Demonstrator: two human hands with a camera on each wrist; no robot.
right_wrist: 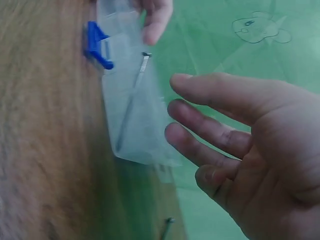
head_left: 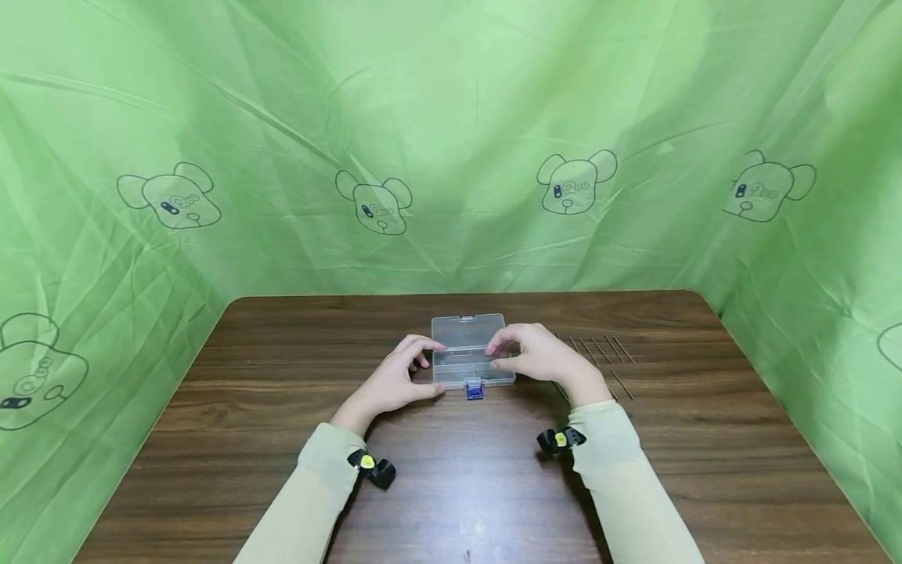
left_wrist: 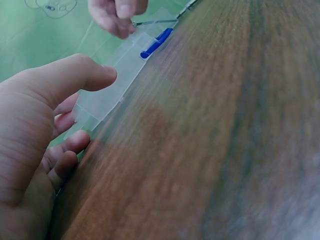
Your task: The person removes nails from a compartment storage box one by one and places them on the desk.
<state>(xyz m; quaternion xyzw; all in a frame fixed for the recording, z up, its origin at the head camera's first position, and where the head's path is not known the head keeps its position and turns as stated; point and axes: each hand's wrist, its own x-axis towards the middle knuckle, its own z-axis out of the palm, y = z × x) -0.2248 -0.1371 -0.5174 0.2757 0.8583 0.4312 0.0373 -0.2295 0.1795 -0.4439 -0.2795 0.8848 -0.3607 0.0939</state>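
Note:
A clear plastic box point(head_left: 470, 368) with a blue latch point(head_left: 474, 390) lies on the table, its lid point(head_left: 468, 330) swung back. My left hand point(head_left: 395, 377) holds the box's left end, thumb at the front corner and index finger near the hinge side. Above the right part of the box is my right hand point(head_left: 539, 351), its fingers loosely bent and parted, with nothing between them. In the right wrist view a long metal nail point(right_wrist: 131, 102) slants in the box, head up, apart from the right fingertips point(right_wrist: 181, 81).
Several more long nails point(head_left: 623, 350) lie on the wooden table point(head_left: 705, 439) to the right of the box, some partly behind the right hand and forearm. One nail head point(right_wrist: 170, 220) shows beside the box in the right wrist view. Green cloth point(head_left: 451, 258) hangs around the table.

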